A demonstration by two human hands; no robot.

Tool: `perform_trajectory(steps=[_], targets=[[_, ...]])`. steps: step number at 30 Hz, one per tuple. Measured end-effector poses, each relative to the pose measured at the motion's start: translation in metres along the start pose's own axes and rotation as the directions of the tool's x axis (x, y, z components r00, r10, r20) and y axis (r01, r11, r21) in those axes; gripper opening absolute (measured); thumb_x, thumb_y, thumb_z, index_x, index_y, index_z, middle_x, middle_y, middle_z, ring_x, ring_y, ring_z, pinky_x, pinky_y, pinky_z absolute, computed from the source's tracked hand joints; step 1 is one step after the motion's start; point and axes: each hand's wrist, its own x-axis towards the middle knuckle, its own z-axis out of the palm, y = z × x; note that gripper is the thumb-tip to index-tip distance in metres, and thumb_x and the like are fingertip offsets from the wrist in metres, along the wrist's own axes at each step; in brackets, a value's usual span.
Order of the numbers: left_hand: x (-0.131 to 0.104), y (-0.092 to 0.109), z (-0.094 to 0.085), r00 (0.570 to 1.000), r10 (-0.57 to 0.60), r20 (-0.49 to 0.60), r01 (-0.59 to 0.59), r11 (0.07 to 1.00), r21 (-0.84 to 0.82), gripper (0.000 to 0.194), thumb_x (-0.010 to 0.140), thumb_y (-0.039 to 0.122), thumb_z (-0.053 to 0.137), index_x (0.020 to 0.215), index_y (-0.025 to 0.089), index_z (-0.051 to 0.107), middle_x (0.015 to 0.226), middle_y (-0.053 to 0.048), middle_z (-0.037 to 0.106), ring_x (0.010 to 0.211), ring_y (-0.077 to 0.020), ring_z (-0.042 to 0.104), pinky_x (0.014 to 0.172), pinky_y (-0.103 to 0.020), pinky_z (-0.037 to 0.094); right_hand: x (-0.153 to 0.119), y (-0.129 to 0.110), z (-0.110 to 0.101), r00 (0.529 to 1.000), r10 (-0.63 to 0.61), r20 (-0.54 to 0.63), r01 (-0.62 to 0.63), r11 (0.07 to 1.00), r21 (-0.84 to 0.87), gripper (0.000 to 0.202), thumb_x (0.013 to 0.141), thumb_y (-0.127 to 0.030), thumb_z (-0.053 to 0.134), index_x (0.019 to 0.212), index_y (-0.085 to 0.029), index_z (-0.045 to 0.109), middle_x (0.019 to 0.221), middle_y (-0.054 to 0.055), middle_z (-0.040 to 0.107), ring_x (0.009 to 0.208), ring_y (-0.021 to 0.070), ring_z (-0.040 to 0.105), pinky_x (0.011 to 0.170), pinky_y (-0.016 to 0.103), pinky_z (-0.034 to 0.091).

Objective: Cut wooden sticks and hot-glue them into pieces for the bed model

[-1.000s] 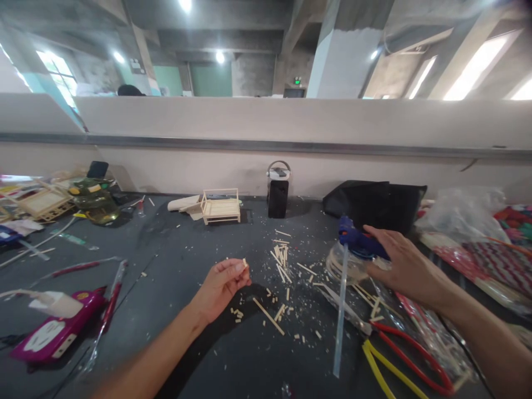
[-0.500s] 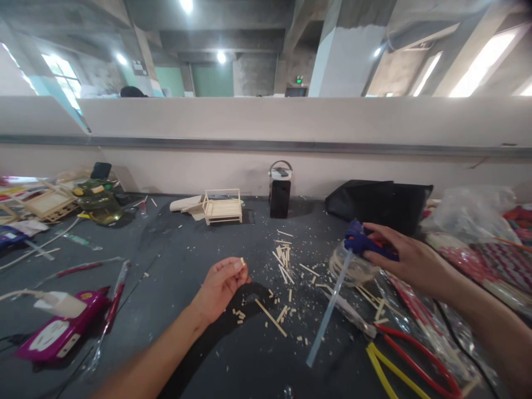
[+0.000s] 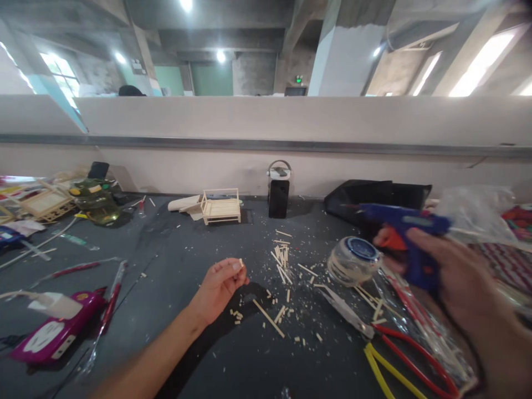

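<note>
Left hand [image 3: 220,289]: fingers pinched on a small, pale wooden piece [image 3: 241,263], over the dark surface [image 3: 174,249] | right hand [image 3: 465,271]: fingers curled round a blurred blue glue gun [image 3: 421,224] | rounded clear jar [image 3: 347,266], slim straight sticks [image 3: 284,254] between hands

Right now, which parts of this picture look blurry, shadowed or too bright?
In the head view, the right hand and glue gun are badly blurred, while the left hand looks sharper; in that head view too, a dark shadow lies on the table beside the left hand, and the ceiling lights and left window glare white.
</note>
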Motion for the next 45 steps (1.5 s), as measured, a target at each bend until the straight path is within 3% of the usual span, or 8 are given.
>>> perform_trajectory(steps=[1,3,4,6,15,18,22,45], targets=[[0.0,0.0,0.0,1.0,-0.001,0.002,0.001,1.0,0.009,0.016,0.076,0.027,0.072,0.068,0.014,0.067,0.06,0.001,0.056,0.061,-0.0108,0.053,0.07,-0.026,0.047,-0.008,-0.012,0.013,0.991,0.014,0.136,-0.03,0.994,0.11,0.044,0.094,-0.048,0.041,0.082,-0.019,0.071,0.073,0.01,0.073,0.043,0.0176,0.063,0.042,0.031,0.05],[-0.001,0.0,0.001,1.0,-0.005,0.002,0.005,1.0,0.021,0.016,0.075,0.027,0.073,0.069,0.014,0.067,0.06,0.001,0.056,0.062,-0.0111,0.053,0.071,-0.027,0.047,-0.027,-0.034,0.039,0.864,0.047,0.502,-0.351,0.771,0.532,0.034,0.09,-0.049,0.05,0.086,-0.019,0.065,0.084,0.009,0.073,0.043,0.0152,0.061,0.041,0.029,0.048],[-0.001,0.001,0.001,1.0,-0.008,0.002,0.008,1.0,0.025,0.015,0.075,0.027,0.073,0.069,0.014,0.067,0.06,0.001,0.057,0.062,-0.0111,0.053,0.071,-0.027,0.047,-0.037,-0.044,0.051,0.796,0.009,0.606,-0.462,0.655,0.598,0.03,0.086,-0.049,0.057,0.089,-0.019,0.063,0.086,0.008,0.072,0.045,0.014,0.06,0.043,0.028,0.048],[-0.002,0.002,0.0,1.0,-0.005,0.008,0.004,0.999,0.034,0.015,0.076,0.026,0.073,0.069,0.014,0.067,0.06,0.001,0.057,0.062,-0.0114,0.053,0.072,-0.027,0.046,-0.053,-0.057,0.07,0.731,-0.055,0.68,-0.541,0.562,0.626,0.035,0.084,-0.051,0.06,0.096,-0.019,0.061,0.082,0.007,0.071,0.044,0.0127,0.058,0.04,0.025,0.045],[0.0,-0.003,-0.004,0.998,-0.037,0.045,0.032,0.994,0.106,0.014,0.078,0.026,0.071,0.07,0.014,0.068,0.061,0.0,0.059,0.062,-0.012,0.052,0.071,-0.027,0.043,-0.069,-0.044,0.086,0.71,-0.096,0.698,-0.582,0.476,0.659,0.029,0.09,-0.047,0.056,0.099,-0.02,0.055,0.075,0.0,0.063,0.045,0.0089,0.056,0.042,0.022,0.045],[0.0,-0.006,-0.006,0.998,-0.038,0.04,0.033,0.992,0.12,0.013,0.077,0.026,0.072,0.072,0.015,0.069,0.061,-0.001,0.06,0.063,-0.0125,0.053,0.07,-0.027,0.043,-0.071,-0.043,0.088,0.685,-0.115,0.719,-0.589,0.493,0.64,0.031,0.09,-0.047,0.057,0.104,-0.02,0.053,0.074,-0.001,0.062,0.044,0.0086,0.055,0.041,0.022,0.045],[0.0,-0.007,-0.006,0.998,-0.047,0.033,0.043,0.991,0.128,0.013,0.077,0.026,0.072,0.073,0.014,0.07,0.061,-0.001,0.061,0.065,-0.0131,0.055,0.068,-0.026,0.042,-0.074,-0.043,0.089,0.661,-0.119,0.741,-0.587,0.532,0.61,0.028,0.091,-0.046,0.055,0.091,-0.018,0.055,0.073,-0.001,0.06,0.044,0.0069,0.054,0.043,0.021,0.044],[0.0,-0.007,-0.003,0.998,-0.067,0.009,0.065,0.987,0.144,0.017,0.071,0.031,0.078,0.07,0.014,0.072,0.059,-0.001,0.062,0.062,-0.0122,0.055,0.063,-0.024,0.038,-0.077,-0.043,0.091,0.651,-0.111,0.751,-0.606,0.519,0.603,0.03,0.091,-0.047,0.055,0.084,-0.017,0.053,0.07,-0.002,0.057,0.045,0.0055,0.048,0.041,0.019,0.04]])
